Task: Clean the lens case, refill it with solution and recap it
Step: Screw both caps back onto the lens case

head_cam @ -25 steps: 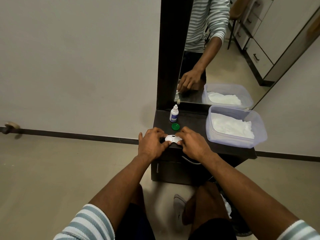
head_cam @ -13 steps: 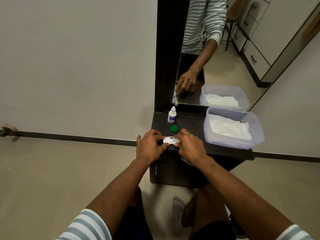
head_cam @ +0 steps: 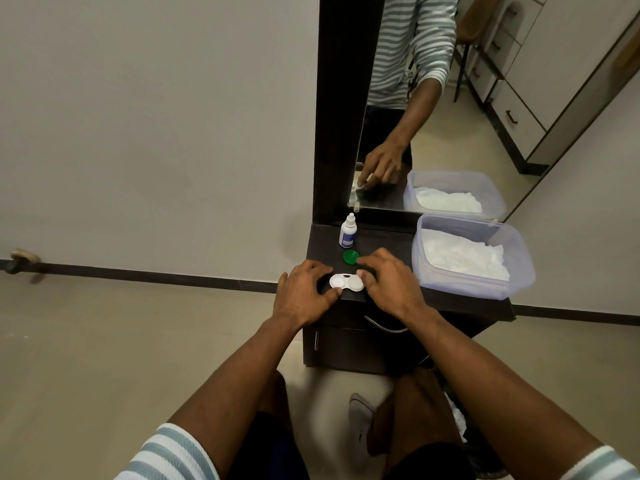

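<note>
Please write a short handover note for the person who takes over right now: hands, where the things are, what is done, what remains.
Left hand and right hand: fingers grip the two ends of the white lens case at the cabinet top's front edge.
Green cap lies off, just behind the case; a second cap is not visible.
Solution bottle stands capped at the back. Tissue box on the right.
Done: at least one well uncapped.
Left: clean, refill, recap.

My sleeves (head_cam: 173, 452) are white with grey-green stripes, pushed above the elbows, leaving my forearms bare. I wear dark shorts (head_cam: 273, 455). Below the dark cabinet (head_cam: 346, 348), a grey slipper (head_cam: 360, 420) shows on my foot.
</note>
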